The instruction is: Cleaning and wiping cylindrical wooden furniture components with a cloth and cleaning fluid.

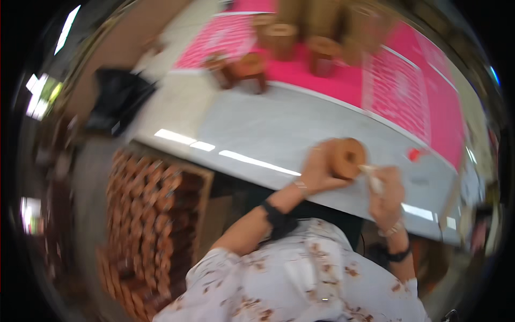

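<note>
My left hand [317, 167] is wrapped round a brown cylinder [355, 146] above the near edge of the table. The cylinder's round end, with a dark hole in its middle, faces right. Close beside that end is my right hand [388, 201], its fingers closed on a small white tapered thing [376, 184]. The pale tip of this thing points at the cylinder's end and seems to touch or nearly touch it. Blur hides what kind of thing it is.
Several similar brown cylinders [250, 65] stand on the far part of the grey-white table [252, 126], some on a pink printed sheet [343, 80]. A small red thing [413, 154] lies to the right. Brown cylinders fill a box [145, 214] at left, below a black bag [119, 96].
</note>
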